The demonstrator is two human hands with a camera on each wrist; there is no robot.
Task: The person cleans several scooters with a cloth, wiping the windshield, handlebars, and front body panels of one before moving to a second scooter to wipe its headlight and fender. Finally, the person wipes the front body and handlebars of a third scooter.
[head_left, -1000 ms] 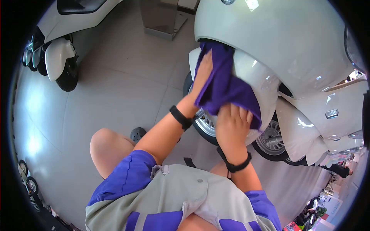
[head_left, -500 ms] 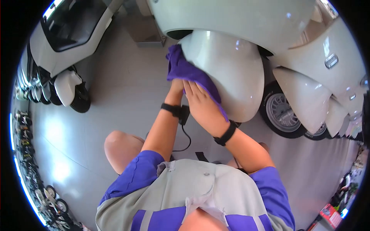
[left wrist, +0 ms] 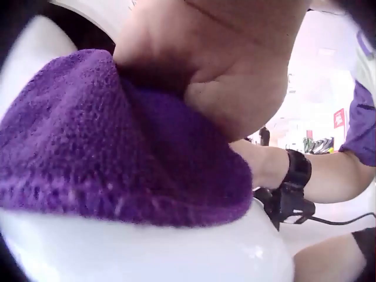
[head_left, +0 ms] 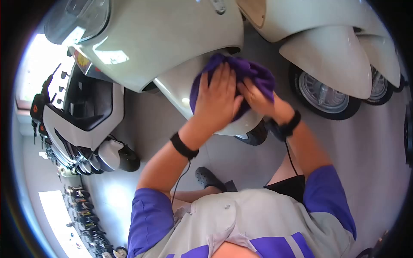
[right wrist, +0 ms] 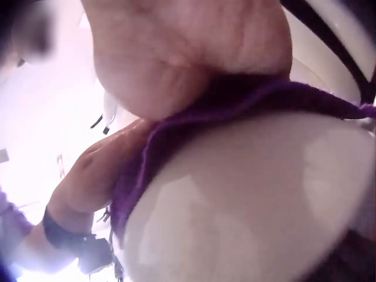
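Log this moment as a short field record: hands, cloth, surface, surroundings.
left hand: fingers spread flat, pressing on the purple cloth
right hand: on the cloth beside the left hand; fingers look bent, grip unclear
cloth: bunched, draped over the white front fender
fender: glossy, above a scooter's front wheel
wrists: a black band on each
surroundings: other white scooters parked on grey floor

This is a scooter showroom or dealership. Glossy cream-white scooters (head_left: 172, 38) stand close together on a smooth pale grey tiled floor (head_left: 370, 142), their spoked alloy front wheels (head_left: 320, 92) lined up to the right. A white-and-black scooter (head_left: 86, 116) is parked on the left, and beyond it a long row of further two-wheelers (head_left: 81, 215) runs along the bright near-left edge.
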